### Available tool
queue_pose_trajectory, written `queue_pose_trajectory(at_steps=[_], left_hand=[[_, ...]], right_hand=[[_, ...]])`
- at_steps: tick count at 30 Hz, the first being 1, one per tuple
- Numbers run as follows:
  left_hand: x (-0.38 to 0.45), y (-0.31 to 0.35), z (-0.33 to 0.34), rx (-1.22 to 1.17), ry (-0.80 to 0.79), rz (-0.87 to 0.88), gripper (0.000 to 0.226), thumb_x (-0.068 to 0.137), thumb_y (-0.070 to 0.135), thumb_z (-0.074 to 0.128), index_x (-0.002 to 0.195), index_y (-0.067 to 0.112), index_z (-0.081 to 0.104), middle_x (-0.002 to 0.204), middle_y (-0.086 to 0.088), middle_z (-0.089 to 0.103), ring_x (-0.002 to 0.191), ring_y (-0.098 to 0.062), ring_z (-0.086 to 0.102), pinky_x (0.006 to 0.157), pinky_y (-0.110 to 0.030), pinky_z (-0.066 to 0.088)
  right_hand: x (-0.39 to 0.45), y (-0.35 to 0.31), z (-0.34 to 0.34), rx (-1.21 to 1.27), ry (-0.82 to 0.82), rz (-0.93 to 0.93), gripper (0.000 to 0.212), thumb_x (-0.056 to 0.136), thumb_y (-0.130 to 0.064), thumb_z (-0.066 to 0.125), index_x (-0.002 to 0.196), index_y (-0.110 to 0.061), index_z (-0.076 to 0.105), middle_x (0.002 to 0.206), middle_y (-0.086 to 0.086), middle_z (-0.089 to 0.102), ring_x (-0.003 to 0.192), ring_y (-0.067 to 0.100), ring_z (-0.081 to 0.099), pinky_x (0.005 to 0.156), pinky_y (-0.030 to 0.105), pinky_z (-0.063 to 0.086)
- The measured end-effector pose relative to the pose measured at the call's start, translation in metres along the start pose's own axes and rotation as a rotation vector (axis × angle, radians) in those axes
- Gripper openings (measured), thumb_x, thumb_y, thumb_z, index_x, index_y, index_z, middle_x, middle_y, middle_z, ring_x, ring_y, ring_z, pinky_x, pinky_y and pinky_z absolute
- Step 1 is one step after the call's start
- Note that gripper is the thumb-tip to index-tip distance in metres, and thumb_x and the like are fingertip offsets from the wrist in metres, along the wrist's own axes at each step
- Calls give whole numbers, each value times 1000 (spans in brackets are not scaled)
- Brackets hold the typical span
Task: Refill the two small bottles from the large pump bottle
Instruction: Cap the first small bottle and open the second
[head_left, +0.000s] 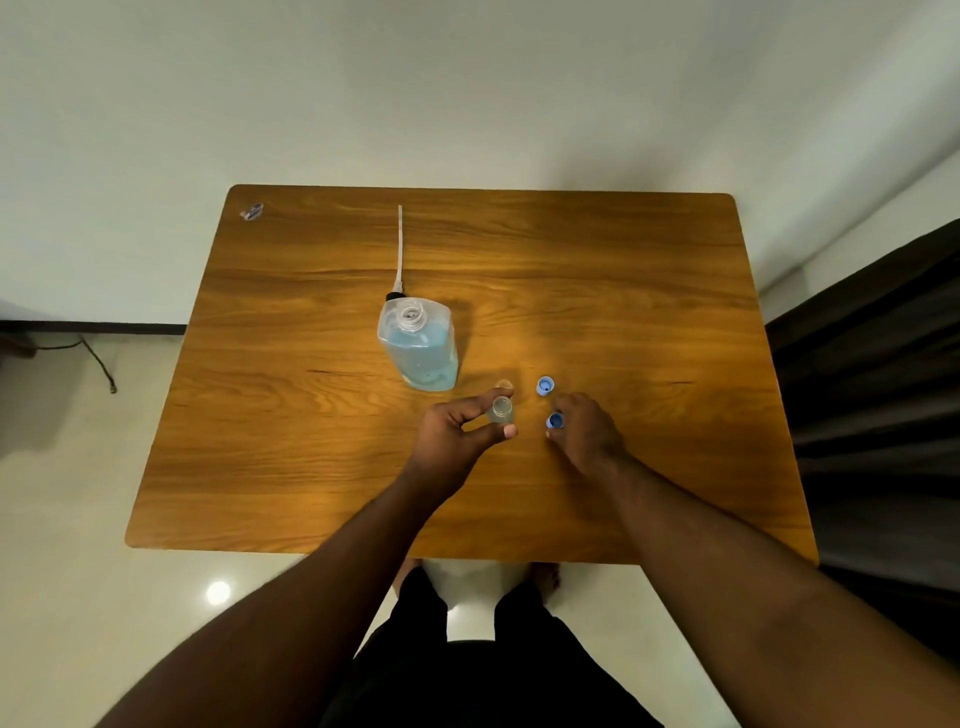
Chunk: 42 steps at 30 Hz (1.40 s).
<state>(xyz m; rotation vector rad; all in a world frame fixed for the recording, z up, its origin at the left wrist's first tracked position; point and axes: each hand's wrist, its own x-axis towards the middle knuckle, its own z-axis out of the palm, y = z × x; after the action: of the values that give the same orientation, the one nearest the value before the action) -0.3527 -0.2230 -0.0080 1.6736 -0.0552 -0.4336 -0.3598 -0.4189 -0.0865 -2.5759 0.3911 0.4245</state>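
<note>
The large clear bottle (421, 345) of blue liquid stands uncapped at the middle of the wooden table (311, 467). Its pump head with the long white tube (399, 249) lies on the table behind it. My left hand (457, 431) grips a small clear open bottle (501, 408) between thumb and fingers. A second small clear bottle (504, 384) shows faintly just behind it. My right hand (584, 431) pinches a blue cap (555, 421) near the table top. Another blue cap (545, 386) lies upside down just beyond it.
A small wrapper or sticker (252, 211) sits at the table's far left corner. A dark curtain (883, 389) hangs along the right side. A cable (98, 364) lies on the floor to the left. My legs stand at the table's near edge.
</note>
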Motion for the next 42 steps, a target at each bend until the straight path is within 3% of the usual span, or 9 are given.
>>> queue_pose_trajectory(at_steps=[2, 8, 13, 18, 21, 24, 33, 39, 42], left_hand=[[0, 3, -2, 15, 0, 7, 36, 76, 1, 77, 112, 0, 70, 125, -4, 66, 117, -4, 60, 95, -17, 48], [-1, 10, -6, 6, -30, 45, 29, 77, -2, 75, 106, -2, 71, 122, -4, 68, 115, -4, 61, 89, -13, 47], [-2, 26, -7, 0, -61, 111, 25, 76, 0, 77, 101, 2, 74, 122, 2, 68, 115, -2, 61, 88, -9, 45], [-6, 45, -11, 28, -82, 129, 38, 75, 9, 80, 112, 10, 71, 127, 8, 63, 115, 5, 58, 89, -8, 45], [-10, 59, -12, 18, -87, 167, 40, 75, 9, 80, 113, 18, 71, 109, 3, 74, 102, -5, 68, 89, -25, 54], [-14, 68, -12, -15, -107, 190, 39, 75, 10, 80, 105, 33, 71, 95, 8, 77, 87, -3, 70, 73, -19, 54], [-14, 71, -22, 37, -73, 193, 45, 73, 18, 82, 117, 20, 70, 103, 3, 75, 98, -16, 69, 89, -41, 56], [-15, 73, -24, 109, -52, 243, 43, 70, 22, 84, 112, 20, 73, 101, 12, 75, 96, -1, 66, 83, -15, 50], [-13, 73, -25, 121, -56, 226, 44, 70, 24, 84, 112, 19, 73, 100, 8, 75, 93, -9, 67, 81, -30, 57]], right_hand=[[0, -1, -1, 86, 19, 3, 26, 81, -12, 68, 107, -13, 63, 109, 8, 63, 97, 26, 61, 77, 32, 49], [-25, -29, -49, 928, 67, 187, 39, 81, -1, 64, 107, -29, 68, 104, -5, 66, 81, 11, 65, 66, 21, 55], [-61, -57, -108, 1206, 103, -35, 27, 74, 6, 68, 86, -16, 60, 92, 6, 72, 88, 15, 68, 65, 20, 53], [-81, -78, -139, 913, 80, -314, 42, 74, -1, 75, 106, -24, 62, 107, -4, 71, 101, 11, 66, 74, 22, 56], [-86, -86, -148, 711, 95, -416, 43, 74, -3, 76, 107, -27, 67, 109, -12, 67, 103, 4, 64, 81, 18, 53], [-88, -94, -158, 543, 101, -527, 41, 73, 0, 75, 105, -25, 68, 105, -17, 64, 101, -1, 62, 83, 15, 51], [-92, -116, -182, 326, 98, -656, 38, 75, -5, 75, 108, -22, 67, 106, -13, 66, 97, -2, 61, 76, 11, 49], [-86, -131, -190, 57, -23, -748, 35, 77, -2, 73, 109, -17, 68, 104, -9, 67, 87, -7, 57, 72, 5, 45], [-83, -135, -195, -39, -45, -789, 32, 79, -2, 71, 107, -15, 68, 104, -6, 67, 82, -11, 53, 70, 3, 41]])
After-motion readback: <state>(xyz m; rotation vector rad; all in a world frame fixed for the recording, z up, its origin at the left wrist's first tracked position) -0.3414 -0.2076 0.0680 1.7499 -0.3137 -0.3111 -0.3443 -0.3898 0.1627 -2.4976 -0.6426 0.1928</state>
